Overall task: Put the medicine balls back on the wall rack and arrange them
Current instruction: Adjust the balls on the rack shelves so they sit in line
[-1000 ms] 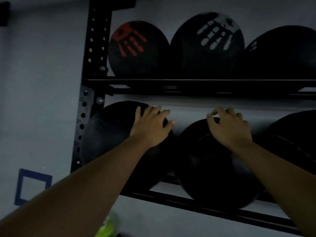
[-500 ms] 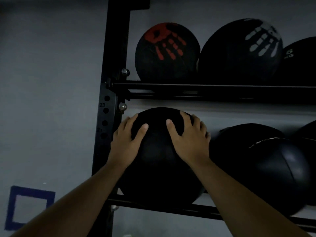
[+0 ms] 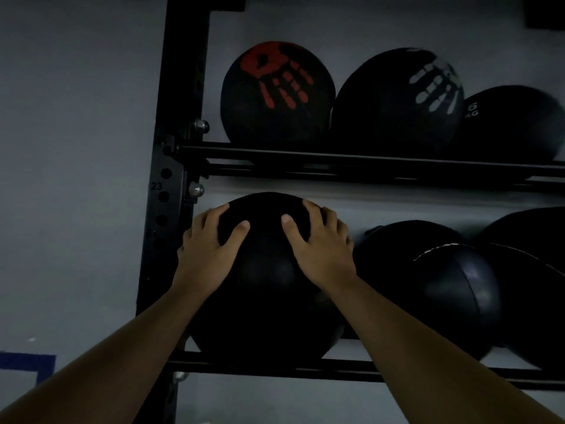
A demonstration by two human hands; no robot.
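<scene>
Now the plain matte-black medicine ball (image 3: pixel 266 289) sits at the far left end of the lower shelf of the black steel wall rack (image 3: pixel 305 367), cradled on the front rail and pressed up near the perforated black upright post (image 3: pixel 166 209). Both palms are on it: the left hand (image 3: pixel 208 252) wraps the upper left curve, the right hand (image 3: pixel 321 249) the upper right, fingers spread wide and thumbs pointing inward. That is an open-palmed grip clamping the ball from two sides, which looks like the way to steady or roll a heavy sphere without letting it slip off the rail. Just to its right rests a glossy black leather-panelled ball with a pale seam (image 3: pixel 440 289), close by or touching; a third dark ball (image 3: pixel 532 270) shows at the edge. Up above, the black ball with a red handprint (image 3: pixel 276 93), the black ball with a grey handprint (image 3: pixel 397 99) and a black ball marked in kilograms (image 3: pixel 510 123) line the top shelf, touching in a row.

Against a second ago, the hands have come together: then the left was on this ball and the right on its neighbour. Since half a second ago, the hold is unchanged.
</scene>
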